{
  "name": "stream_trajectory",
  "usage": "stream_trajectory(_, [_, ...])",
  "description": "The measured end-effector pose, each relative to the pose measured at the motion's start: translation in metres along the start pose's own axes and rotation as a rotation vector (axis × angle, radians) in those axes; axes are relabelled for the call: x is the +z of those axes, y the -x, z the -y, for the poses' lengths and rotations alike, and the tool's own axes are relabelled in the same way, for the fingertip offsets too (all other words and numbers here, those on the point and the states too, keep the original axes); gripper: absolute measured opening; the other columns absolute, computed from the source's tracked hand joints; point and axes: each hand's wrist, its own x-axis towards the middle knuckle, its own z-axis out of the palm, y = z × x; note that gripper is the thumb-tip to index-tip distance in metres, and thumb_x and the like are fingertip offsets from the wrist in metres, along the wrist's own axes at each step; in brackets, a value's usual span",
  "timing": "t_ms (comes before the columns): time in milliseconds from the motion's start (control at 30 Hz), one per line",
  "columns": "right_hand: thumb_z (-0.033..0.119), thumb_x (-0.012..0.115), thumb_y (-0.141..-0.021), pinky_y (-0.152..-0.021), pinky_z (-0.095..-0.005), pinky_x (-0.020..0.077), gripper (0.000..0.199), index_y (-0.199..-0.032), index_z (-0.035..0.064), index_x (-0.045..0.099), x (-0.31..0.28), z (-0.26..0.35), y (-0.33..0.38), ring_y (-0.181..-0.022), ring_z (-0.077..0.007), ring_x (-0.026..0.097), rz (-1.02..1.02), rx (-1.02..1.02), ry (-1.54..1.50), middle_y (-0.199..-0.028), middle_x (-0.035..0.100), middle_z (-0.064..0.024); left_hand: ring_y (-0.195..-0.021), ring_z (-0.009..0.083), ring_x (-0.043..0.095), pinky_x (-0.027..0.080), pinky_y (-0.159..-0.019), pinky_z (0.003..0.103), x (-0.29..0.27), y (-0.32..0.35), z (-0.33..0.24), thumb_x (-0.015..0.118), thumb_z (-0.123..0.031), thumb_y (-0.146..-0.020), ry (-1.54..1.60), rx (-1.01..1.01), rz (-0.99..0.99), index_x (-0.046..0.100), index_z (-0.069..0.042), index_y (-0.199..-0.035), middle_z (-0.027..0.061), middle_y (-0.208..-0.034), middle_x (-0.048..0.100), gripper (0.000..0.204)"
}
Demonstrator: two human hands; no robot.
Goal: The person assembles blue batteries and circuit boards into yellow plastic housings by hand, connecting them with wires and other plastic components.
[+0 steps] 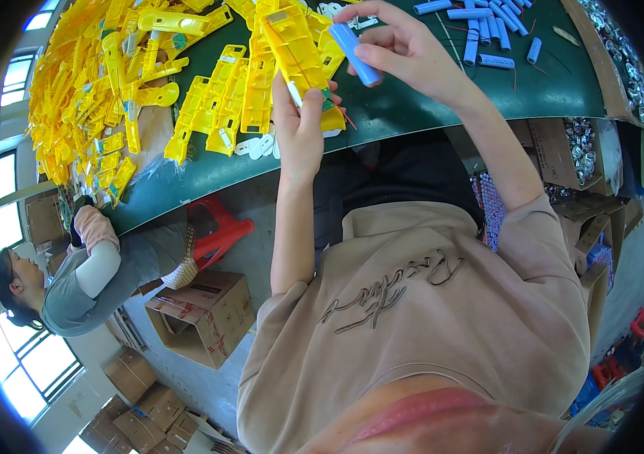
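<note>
My left hand [303, 132] is closed round the lower end of a yellow plastic housing [295, 49], which has open ribs inside, a thin wire along it and a small green part near my fingers. Just to its right, my right hand [401, 45] pinches a blue cylindrical battery cell [354, 54] between thumb and fingers. The cell is tilted and close to the housing's upper part; whether they touch I cannot tell. More yellow housings [223, 98] lie side by side on the green table [405, 106], left of my left hand.
A big heap of yellow plastic parts [72, 98] covers the table's left side. Several blue cells with wires [496, 62] lie at the far right, near a carton of shiny metal parts [625, 60]. White pieces [257, 145] sit by the front edge. A co-worker [87, 280] is at the left.
</note>
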Motion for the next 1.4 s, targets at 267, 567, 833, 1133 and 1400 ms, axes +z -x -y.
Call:
stream_trajectory(267, [0.010,0.057,-0.089,-0.058,-0.0212,0.0421,0.040,-0.124,0.0022,0.040,0.018,-0.020,-0.018,-0.067,-0.0069,0.051,-0.061,-0.117,0.475,-0.081,0.057,-0.0018,-0.081,0.0114,0.057,0.049,-0.071,0.025,0.002,0.004,0.005,0.043,-0.003,-0.091,-0.078,-0.018,-0.003,0.036,-0.001,-0.129,0.0088,-0.098,0.057,0.038])
stream_trajectory(567, [0.024,0.058,-0.089,-0.055,-0.0264,0.0481,0.031,-0.110,0.0028,0.052,0.032,-0.056,-0.024,-0.060,-0.0195,0.060,-0.299,-0.472,0.724,-0.073,0.059,-0.0085,-0.085,0.0120,0.058,0.050,-0.072,0.025,0.005,0.005,0.007,0.040,-0.005,-0.094,-0.210,0.034,0.015,0.039,-0.001,-0.125,0.0088,-0.101,0.056,0.032])
stream_trajectory(833, [0.023,0.061,-0.088,-0.059,-0.0269,0.0478,0.037,-0.121,0.0079,0.052,0.036,-0.064,-0.028,-0.067,-0.0188,0.059,-0.470,-0.661,0.872,-0.085,0.062,-0.0073,-0.090,0.0107,0.052,0.044,-0.076,0.024,0.012,0.005,-0.003,0.046,-0.005,-0.092,-0.293,0.074,-0.023,0.037,0.000,-0.132,0.0076,-0.107,0.052,0.041])
stream_trajectory(1133, [0.036,0.058,-0.090,-0.070,-0.0230,0.0448,0.062,-0.142,0.0149,0.032,0.038,-0.073,-0.041,-0.086,-0.0130,0.049,-0.307,-0.280,0.041,-0.117,0.051,-0.0081,-0.092,0.0112,0.054,0.047,-0.080,0.026,0.016,-0.002,-0.002,0.042,-0.005,-0.093,-0.245,0.079,-0.001,0.037,-0.001,-0.131,0.0083,-0.108,0.054,0.039])
stream_trajectory(1400, [0.029,0.056,-0.092,-0.073,-0.0240,0.0460,0.061,-0.144,0.0170,0.027,0.019,-0.072,-0.046,-0.093,-0.0152,0.052,-0.113,-0.324,0.215,-0.126,0.050,-0.0128,-0.076,0.0113,0.057,0.051,-0.065,0.026,0.005,-0.007,-0.002,0.041,-0.007,-0.093,-0.005,-0.116,0.039,0.037,-0.003,-0.126,0.0089,-0.095,0.055,0.033])
